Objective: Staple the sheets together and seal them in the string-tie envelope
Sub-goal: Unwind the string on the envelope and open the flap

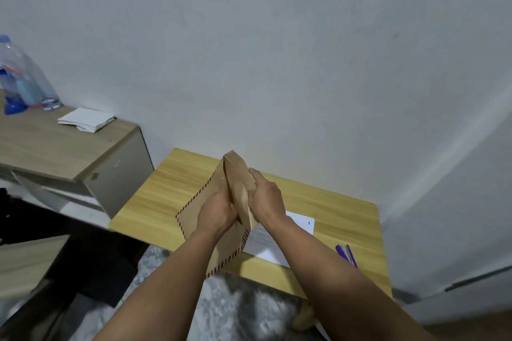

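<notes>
A brown paper envelope with a red-and-dark striped border is held up over the small yellow wooden table. My left hand grips its front panel near the middle. My right hand grips the raised flap and back panel, so the mouth stands spread at the top. White printed sheets lie flat on the table under my right forearm, partly hidden by it. A purple object, possibly the stapler, lies near the table's right front edge. No string tie is visible.
A grey-brown desk stands to the left with a stack of white paper and plastic bottles. A white wall rises right behind the table. A grey patterned rug covers the floor below.
</notes>
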Available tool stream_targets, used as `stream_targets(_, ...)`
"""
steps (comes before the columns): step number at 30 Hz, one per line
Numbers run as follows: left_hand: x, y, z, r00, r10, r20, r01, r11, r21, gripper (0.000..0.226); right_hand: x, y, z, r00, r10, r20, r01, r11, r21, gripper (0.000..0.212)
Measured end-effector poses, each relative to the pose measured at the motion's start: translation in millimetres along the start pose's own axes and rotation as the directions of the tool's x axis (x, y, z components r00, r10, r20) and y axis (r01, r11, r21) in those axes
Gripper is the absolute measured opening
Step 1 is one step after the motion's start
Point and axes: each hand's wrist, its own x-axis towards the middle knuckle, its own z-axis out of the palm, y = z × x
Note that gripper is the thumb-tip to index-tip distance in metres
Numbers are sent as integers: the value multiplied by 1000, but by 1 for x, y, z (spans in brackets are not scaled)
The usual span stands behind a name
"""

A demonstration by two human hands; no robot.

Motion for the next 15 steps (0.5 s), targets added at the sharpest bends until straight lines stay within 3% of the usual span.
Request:
stream_targets(3, -8, 2, 2, 999, -16, 46, 15, 1000, 11, 94, -2, 3, 5, 1000, -18, 0, 18, 999, 46, 48)
stream_targets(6, -6, -11, 6, 997, -51, 60, 44, 993, 113, 88, -3, 4, 13, 998, -60, 6, 59, 997, 47, 53)
stream_targets(15, 32, -41, -20, 995, -52, 83, 13, 910, 415, 97, 24, 4, 52, 995, 54, 89, -36, 982, -185, 46)
